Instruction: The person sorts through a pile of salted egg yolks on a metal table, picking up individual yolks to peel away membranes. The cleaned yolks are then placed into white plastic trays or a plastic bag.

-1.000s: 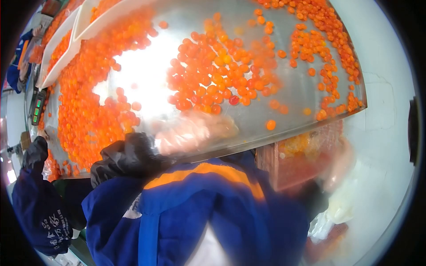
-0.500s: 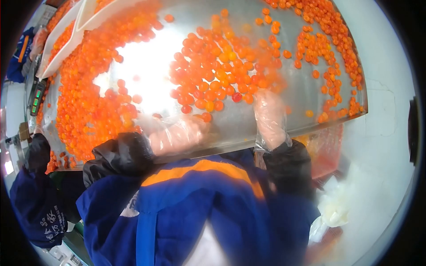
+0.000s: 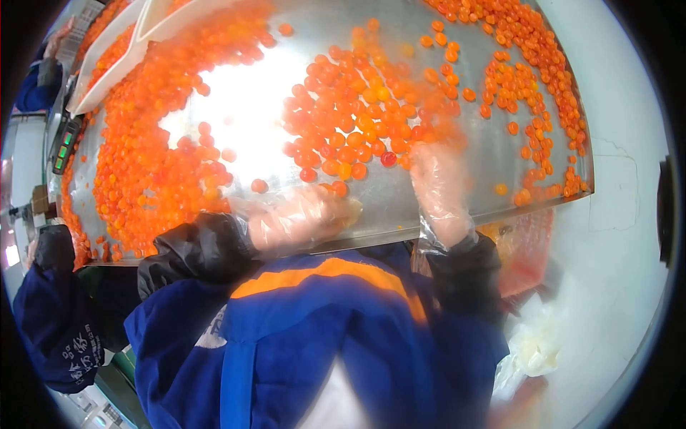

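Small orange balls [image 3: 357, 121] lie in a dense patch on a shiny steel table [image 3: 486, 157], one darker red ball [image 3: 388, 159] among them. Both my hands wear clear plastic gloves over black cuffs and blue sleeves. My right hand [image 3: 439, 189] lies on the table with fingers stretched up to the patch's near edge, just right of the red ball. My left hand [image 3: 300, 214] rests by the table's front edge, fingers pointing right and loosely curled, with one orange ball [image 3: 339, 188] at its fingertips. Blur hides whether it holds anything.
More orange balls cover the table's left side [image 3: 143, 171] and far right edge [image 3: 550, 79]. White trays [image 3: 107, 68] and a scale with a green display [image 3: 64, 146] stand at the far left. A co-worker's dark sleeve [image 3: 53, 247] reaches in at left. A reddish clear bin [image 3: 525, 250] sits below the table's right edge.
My right hand rose from the reddish bin below the table's edge onto the table and reached the orange patch. My left hand stayed by the front edge, shifting slightly right.
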Demonstrator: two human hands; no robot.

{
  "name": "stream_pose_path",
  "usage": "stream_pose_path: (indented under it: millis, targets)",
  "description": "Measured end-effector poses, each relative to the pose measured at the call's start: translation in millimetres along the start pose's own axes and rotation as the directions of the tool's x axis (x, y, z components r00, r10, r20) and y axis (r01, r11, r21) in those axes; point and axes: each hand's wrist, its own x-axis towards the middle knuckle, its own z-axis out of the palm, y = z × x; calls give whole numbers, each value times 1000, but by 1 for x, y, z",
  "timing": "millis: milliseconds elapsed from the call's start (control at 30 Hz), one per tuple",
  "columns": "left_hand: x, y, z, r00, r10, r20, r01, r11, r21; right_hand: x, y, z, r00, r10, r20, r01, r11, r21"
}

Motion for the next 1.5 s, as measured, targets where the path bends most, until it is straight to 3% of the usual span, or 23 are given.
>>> stream_pose_path:
  millis: [33, 100, 167, 233, 267, 333, 367, 433, 633, 733, 833, 900, 1033, 1100, 1200, 1267, 1333, 1467, 1500]
  targets:
    - [2, 4, -2, 997, -76, 3, 76, 994, -75, 2, -4, 3, 1000, 0, 0, 0, 1000, 0]
    - [5, -3, 5, 997, -73, -32, 67, 984, -167, 5, -12, 8, 995, -91, 45, 91, 996, 9]
    - [7, -5, 2, 995, -75, -67, 56, 965, -255, 4, -12, 16, 994, -87, 72, 88, 996, -14]
    - [6, -2, -10, 986, -166, -15, 123, 783, -610, 4, -12, 22, 991, -90, 100, 94, 995, -36]
    - [4, -4, -10, 985, -169, -18, 123, 783, -610, 2, -13, 23, 994, -89, 67, 93, 994, -62]
    - [2, -6, -8, 938, -319, 134, 268, 428, -863, -1, -14, 24, 995, -90, 37, 93, 992, -86]
    - [2, -4, -8, 938, -320, 133, 268, 427, -864, -3, -15, 25, 996, -76, 40, 80, 989, -127]
    - [4, 3, -11, 917, -375, 137, 217, 181, -959, -6, -12, 29, 997, -62, 42, 68, 983, -168]
    - [5, 8, -19, 898, -401, 184, 209, 20, -978, -8, -1, 29, 994, -78, 72, 87, 989, -122]
    - [4, 11, -23, 902, -407, 143, 169, 27, -985, -8, -2, 24, 991, -57, 118, 71, 991, -114]
    - [5, 18, -29, 879, -454, 149, 183, 31, -983, -12, -2, 23, 982, -141, 123, 155, 982, -108]
    - [4, 21, -31, 879, -458, 133, 163, 26, -986, -14, -5, 19, 994, 26, 109, -35, 996, 78]
    - [2, 25, -33, 882, -465, 79, 102, 24, -994, 1, -23, -17, 980, 66, 186, -104, 974, 201]
    - [4, 27, -32, 873, -481, 75, 89, 8, -996, 2, -33, -26, 963, 134, 233, -259, 696, 669]
    - [6, 28, -30, 860, -504, 79, 79, -21, -997, 8, -58, -42, 973, 114, 200, -229, 579, 783]
    - [6, 29, -29, 853, -515, 85, 78, -34, -996, 4, -59, -28, 984, 95, 152, -179, 586, 791]
    - [6, 33, -30, 850, -525, 50, 81, 36, -996, 4, -62, -24, 992, 73, 104, -127, 591, 797]
    - [7, 38, -30, 832, -554, 8, 23, 20, -1000, 5, -69, -32, 994, 19, 104, -83, 743, 664]
    - [7, 36, -29, 839, -544, -9, 36, 73, -997, 5, -70, -32, 995, 11, 100, -70, 785, 615]
